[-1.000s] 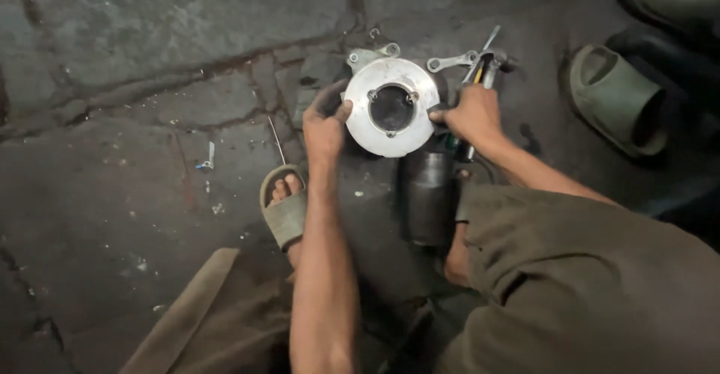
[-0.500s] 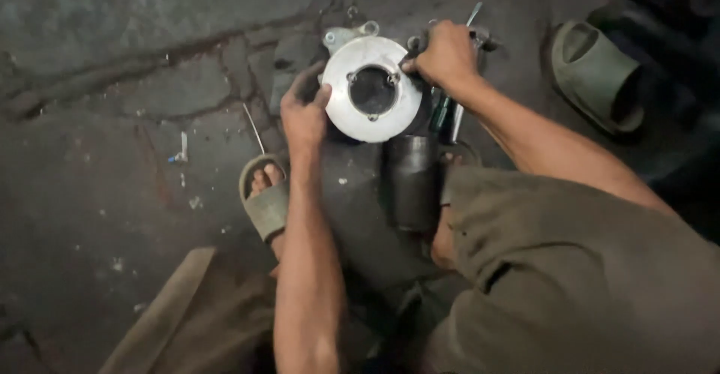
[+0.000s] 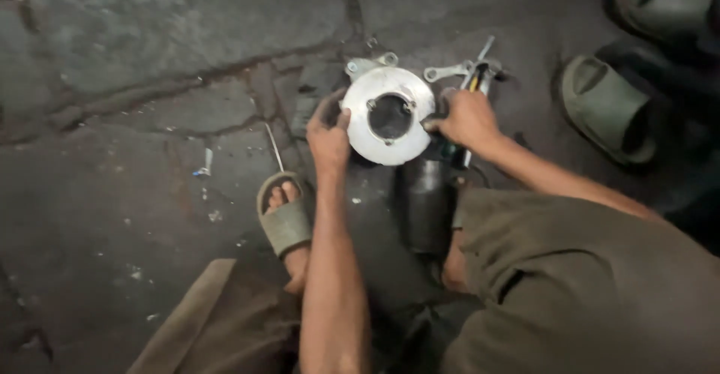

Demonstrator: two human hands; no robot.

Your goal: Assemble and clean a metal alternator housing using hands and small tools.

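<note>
Round pale metal flange [image 3: 388,116], dark central hole, both hands — left [image 3: 328,135], right [image 3: 466,119] — clamped on its rim.

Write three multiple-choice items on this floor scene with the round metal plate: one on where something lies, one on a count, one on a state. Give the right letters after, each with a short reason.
1. Where does the dark cylindrical part lie?
A. just below the round metal plate, between the person's arms
B. beside the sandals at the right edge
C. at the far left of the floor

2. How many hands grip the plate's rim?
A. none
B. one
C. two

3. How does the plate face?
A. its flat face with the centre hole turned up to the camera
B. edge-on, the hole hidden
C. covered by a cloth

Answers:
1 A: the cylinder lies right under the plate, near the person's knee.
2 C: the left hand holds the left rim and the right hand the right rim.
3 A: the pale face and the dark round hole show fully.
</note>
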